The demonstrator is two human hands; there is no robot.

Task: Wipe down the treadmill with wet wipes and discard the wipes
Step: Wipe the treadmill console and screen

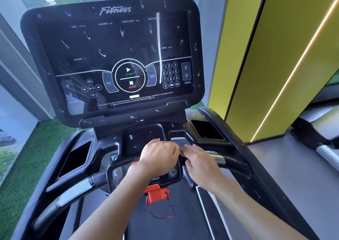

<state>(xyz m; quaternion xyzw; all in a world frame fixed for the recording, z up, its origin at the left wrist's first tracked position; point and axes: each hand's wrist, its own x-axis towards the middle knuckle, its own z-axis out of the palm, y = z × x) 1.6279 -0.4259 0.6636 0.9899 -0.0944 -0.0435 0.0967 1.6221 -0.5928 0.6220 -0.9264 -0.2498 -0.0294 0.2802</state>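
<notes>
Both hands meet in the middle of the treadmill (231, 148), just under the console (113, 47) and above the small panel (117, 175). My guess is they're bunched up like that to sort out a wipe, but no wipe actually shows. The left hand (159, 157) is curled knuckles-up and the right hand (201, 166) touches it with its fingers. I can't tell if either grip is clamped on anything. The console is glossy black, speckled all over with pale smears and drops, so I'd say it needs wiping. A red clip (157, 193) hangs below the panel.
</notes>
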